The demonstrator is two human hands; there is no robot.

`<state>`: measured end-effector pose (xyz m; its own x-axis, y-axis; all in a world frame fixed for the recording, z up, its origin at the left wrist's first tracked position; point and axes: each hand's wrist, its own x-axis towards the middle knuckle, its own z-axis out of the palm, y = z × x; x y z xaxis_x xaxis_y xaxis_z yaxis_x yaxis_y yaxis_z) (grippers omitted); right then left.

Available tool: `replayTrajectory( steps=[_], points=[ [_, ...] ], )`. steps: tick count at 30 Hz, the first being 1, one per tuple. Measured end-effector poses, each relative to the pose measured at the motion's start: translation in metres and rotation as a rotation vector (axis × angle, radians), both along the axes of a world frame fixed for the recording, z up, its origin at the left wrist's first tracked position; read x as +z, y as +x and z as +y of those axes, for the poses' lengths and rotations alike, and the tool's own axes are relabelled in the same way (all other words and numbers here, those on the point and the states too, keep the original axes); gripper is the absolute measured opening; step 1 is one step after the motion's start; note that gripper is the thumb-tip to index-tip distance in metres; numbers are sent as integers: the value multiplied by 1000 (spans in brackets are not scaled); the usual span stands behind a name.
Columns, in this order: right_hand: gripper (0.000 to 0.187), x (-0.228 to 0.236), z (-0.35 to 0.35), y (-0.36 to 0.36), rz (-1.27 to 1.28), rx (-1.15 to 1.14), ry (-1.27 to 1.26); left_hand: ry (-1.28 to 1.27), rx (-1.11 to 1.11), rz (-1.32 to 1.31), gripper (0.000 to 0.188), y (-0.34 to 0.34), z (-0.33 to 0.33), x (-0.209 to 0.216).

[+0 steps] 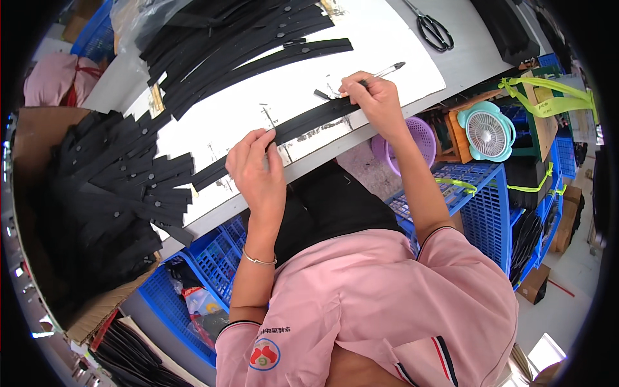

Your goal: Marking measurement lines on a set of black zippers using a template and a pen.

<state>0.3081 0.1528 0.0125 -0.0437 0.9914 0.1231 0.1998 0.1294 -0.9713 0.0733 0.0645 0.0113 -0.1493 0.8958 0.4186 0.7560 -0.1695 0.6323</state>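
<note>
A long black fabric strip (pixel 314 118) lies along the near edge of the white board (pixel 380 39), on the table in front of me. My left hand (pixel 256 169) is on the strip, its fingers curled, with thumb and fingertips pressing at its edge. At the strip's right end, my right hand (pixel 375 102) is closed around a clear pen (pixel 389 69), whose dark end sticks out past the fingers toward the far right. The tip of the pen is hidden by the hand. Dark marks show on the board beside the strip.
More black strips (pixel 258 64) with round snaps lie across the board's far side. A cardboard box (pixel 48 122) piled with strips stands left. Black-handled scissors (pixel 433 32) lie at the far right. Below the table edge are a purple basket (pixel 422 138), a turquoise fan (pixel 488 131) and blue crates (pixel 483 206).
</note>
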Motion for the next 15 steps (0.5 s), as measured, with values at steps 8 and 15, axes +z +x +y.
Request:
replayTrajectory(
  steps=[8, 15],
  points=[
    [18, -5, 2, 1, 15, -12, 16, 29, -414, -28, 32, 62, 48, 5],
    [18, -8, 1, 3, -53, -1, 28, -15, -334, -1, 23, 62, 53, 2]
  ],
)
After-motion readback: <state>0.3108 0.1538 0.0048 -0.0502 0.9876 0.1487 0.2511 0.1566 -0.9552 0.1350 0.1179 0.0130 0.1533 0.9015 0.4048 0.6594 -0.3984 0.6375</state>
